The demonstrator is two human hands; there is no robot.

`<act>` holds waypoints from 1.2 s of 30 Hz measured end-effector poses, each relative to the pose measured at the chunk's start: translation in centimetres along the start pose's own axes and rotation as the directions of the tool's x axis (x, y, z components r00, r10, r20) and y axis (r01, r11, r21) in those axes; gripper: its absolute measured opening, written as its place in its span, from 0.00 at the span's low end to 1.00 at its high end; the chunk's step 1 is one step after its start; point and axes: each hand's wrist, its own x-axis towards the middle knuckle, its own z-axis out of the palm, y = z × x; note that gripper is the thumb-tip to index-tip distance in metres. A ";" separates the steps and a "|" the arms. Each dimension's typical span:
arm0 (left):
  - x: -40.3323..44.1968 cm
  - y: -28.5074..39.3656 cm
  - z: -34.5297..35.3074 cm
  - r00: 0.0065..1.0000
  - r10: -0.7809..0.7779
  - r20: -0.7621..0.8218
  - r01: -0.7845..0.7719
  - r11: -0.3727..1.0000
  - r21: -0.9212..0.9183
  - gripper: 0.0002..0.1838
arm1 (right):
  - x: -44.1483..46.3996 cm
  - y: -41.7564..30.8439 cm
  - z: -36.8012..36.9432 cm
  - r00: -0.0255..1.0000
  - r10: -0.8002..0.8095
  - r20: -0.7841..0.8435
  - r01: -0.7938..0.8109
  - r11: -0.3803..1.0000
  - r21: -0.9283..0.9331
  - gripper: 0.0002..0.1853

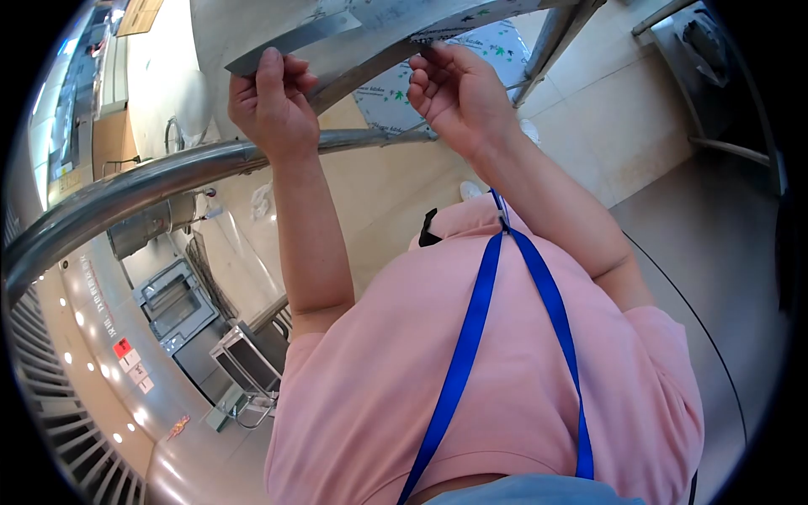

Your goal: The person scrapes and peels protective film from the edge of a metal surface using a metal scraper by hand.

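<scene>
My left hand (273, 105) is closed, thumb on top, around the near end of a flat grey strip (290, 44) that looks like metal. The strip slants up to the right over a pale grey surface (244, 21). My right hand (463, 101) is bent, with thumb and fingertips drawn together at the edge of a sheet printed with green leaves and black lettering (471, 18). A small dark bit shows at those fingertips; whether it is part of the sheet or a separate thing, I cannot make out.
A thick metal rail (151, 187) curves below my left hand. More leaf-printed sheet (391, 101) lies lower, behind the edge. Metal legs (555, 46) stand at the upper right over a tiled floor (602, 118). At left are a faucet (173, 133) and metal kitchen equipment (181, 303).
</scene>
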 end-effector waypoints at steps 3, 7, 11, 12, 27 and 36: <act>0.1 -0.1 0.0 1.000 -0.002 -0.001 0.002 1.000 -0.002 0.03 | 0.0 0.1 0.4 1.000 -0.005 -0.005 0.005 1.000 0.024 0.04; 0.0 0.0 -0.1 1.000 -0.013 0.013 0.013 1.000 -0.015 0.02 | 0.6 0.2 0.5 1.000 0.007 -0.025 -0.007 1.000 0.019 0.04; -0.1 -0.1 -0.3 1.000 -0.017 0.008 0.017 1.000 -0.014 0.02 | 0.7 0.3 0.2 0.999 -0.024 -0.045 0.023 1.000 -0.009 0.04; 0.0 -0.1 -0.4 1.000 -0.015 0.012 0.015 1.000 -0.017 0.02 | 0.7 0.3 0.1 0.999 -0.027 -0.029 0.027 1.000 -0.010 0.04; 0.2 0.1 -0.4 0.999 -0.015 0.029 0.016 0.999 -0.033 0.04 | 0.7 0.3 0.4 1.000 -0.024 -0.010 0.024 1.000 0.003 0.05; 0.3 0.1 -0.4 0.999 -0.033 0.024 0.033 0.999 -0.015 0.04 | -0.8 0.2 0.9 1.000 -0.010 -0.012 0.010 1.000 0.007 0.06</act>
